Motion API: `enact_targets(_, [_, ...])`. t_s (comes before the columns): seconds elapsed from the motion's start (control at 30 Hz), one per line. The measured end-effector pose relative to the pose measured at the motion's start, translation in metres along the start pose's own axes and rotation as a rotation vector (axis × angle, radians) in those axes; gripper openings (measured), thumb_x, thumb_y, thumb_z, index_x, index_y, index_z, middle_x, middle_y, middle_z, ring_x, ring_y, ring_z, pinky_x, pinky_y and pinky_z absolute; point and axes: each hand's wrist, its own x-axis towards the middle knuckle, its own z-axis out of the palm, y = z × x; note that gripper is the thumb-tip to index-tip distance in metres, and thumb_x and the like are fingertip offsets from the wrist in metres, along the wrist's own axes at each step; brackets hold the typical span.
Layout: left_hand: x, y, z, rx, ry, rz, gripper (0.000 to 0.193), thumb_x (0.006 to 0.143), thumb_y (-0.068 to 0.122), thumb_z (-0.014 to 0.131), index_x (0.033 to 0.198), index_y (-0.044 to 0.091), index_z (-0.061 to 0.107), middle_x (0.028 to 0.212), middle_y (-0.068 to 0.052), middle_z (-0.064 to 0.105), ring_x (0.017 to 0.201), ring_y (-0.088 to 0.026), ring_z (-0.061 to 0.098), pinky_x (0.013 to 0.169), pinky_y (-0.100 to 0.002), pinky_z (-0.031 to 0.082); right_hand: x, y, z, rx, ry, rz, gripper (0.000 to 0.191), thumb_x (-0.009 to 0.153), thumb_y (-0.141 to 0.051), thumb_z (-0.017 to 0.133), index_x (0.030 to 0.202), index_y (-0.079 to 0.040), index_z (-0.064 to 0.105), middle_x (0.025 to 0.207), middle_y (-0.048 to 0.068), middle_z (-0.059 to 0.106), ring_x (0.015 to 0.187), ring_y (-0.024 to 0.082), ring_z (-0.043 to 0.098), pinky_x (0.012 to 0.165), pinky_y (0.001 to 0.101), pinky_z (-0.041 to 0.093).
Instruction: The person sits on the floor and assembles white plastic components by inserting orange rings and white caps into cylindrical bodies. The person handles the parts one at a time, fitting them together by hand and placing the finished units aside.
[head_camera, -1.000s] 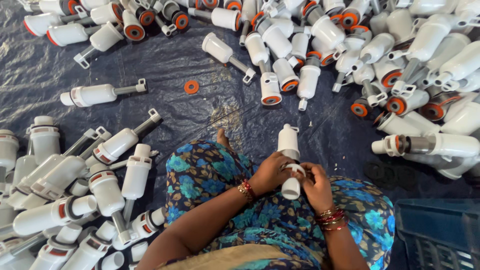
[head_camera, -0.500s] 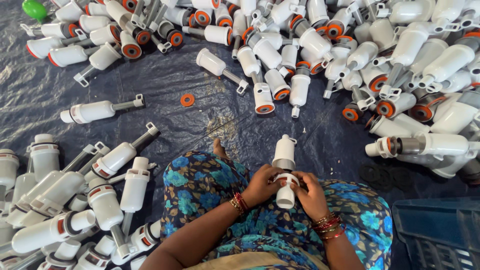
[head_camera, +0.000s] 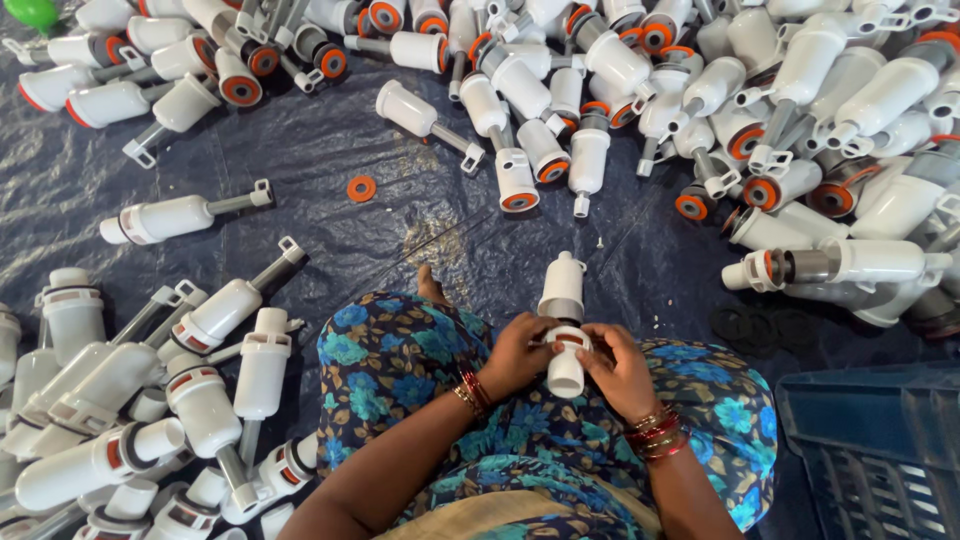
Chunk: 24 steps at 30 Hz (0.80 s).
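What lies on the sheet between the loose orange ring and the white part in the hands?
Only bare dark plastic sheet, seen in the head view.

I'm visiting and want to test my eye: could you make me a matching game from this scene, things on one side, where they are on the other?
Things:
1. white plastic part
2. loose orange ring
3. blue crate
4. green object

Places:
A. top left corner
B. bottom right corner
C. held by the left hand and right hand over the lap
D. alone on the dark sheet

Pairs: 1-C, 2-D, 3-B, 4-A
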Motion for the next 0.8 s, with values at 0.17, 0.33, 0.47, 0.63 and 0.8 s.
enact_targets(0.17, [-0.007, 0.0, 0.009, 0.049, -0.071, 0.019, 0.035, 0.088, 0.015, 0.079, 0.118, 0.0, 0.067, 0.109, -0.015, 0.063, 0.094, -0.029, 0.068, 0.081, -0.038, 0.059, -0.002, -0.005, -0.01, -0.074, -0.08, 0.059, 0.035, 0.086, -0.012, 0.074, 0.119, -0.002, 0.066, 0.111, 0.009, 0.067, 0.102, 0.021, 0.072, 0.087, 0.0331, 0.058])
enact_targets(0.33, [-0.003, -0.001, 0.01, -0.115, -0.04, -0.092, 0.034, 0.089, 0.019, 0.078, 0.116, 0.002, 0.065, 0.11, -0.013, 0.062, 0.095, -0.025, 0.071, 0.084, -0.035, 0.061, 0.0, 0.002, -0.01, -0.121, -0.07, 0.048, 0.035, 0.088, -0.012, 0.072, 0.122, -0.004, 0.067, 0.113, 0.01, 0.067, 0.102, 0.022, 0.07, 0.088, 0.034, 0.057])
enact_targets(0.47, [0.002, 0.002, 0.003, 0.088, -0.025, -0.083, 0.032, 0.088, 0.019, 0.08, 0.115, 0.004, 0.072, 0.099, -0.013, 0.066, 0.085, -0.027, 0.069, 0.079, -0.036, 0.057, 0.0, 0.012, 0.0, -0.001, -0.126, 0.124, 0.036, 0.093, -0.013, 0.066, 0.127, -0.004, 0.06, 0.118, 0.01, 0.068, 0.104, 0.021, 0.07, 0.09, 0.0351, 0.057])
enact_targets(0.63, [0.009, -0.003, -0.004, -0.115, 0.045, -0.071, 0.04, 0.09, 0.025, 0.077, 0.121, 0.002, 0.067, 0.11, -0.008, 0.066, 0.098, -0.021, 0.07, 0.088, -0.033, 0.058, 0.0, 0.024, 0.015, 0.143, -0.038, 0.195, 0.037, 0.094, -0.011, 0.065, 0.128, -0.003, 0.056, 0.119, 0.01, 0.071, 0.11, 0.02, 0.071, 0.094, 0.0337, 0.056])
enact_targets(0.8, [0.013, -0.013, -0.003, -0.529, -0.065, -0.364, 0.046, 0.096, 0.028, 0.071, 0.13, -0.001, 0.059, 0.114, -0.01, 0.068, 0.101, -0.016, 0.066, 0.09, -0.032, 0.057, 0.003, 0.025, 0.018, 0.602, 0.098, 0.32, 0.038, 0.097, -0.013, 0.061, 0.133, -0.002, 0.052, 0.125, 0.012, 0.066, 0.113, 0.022, 0.065, 0.096, 0.0369, 0.056])
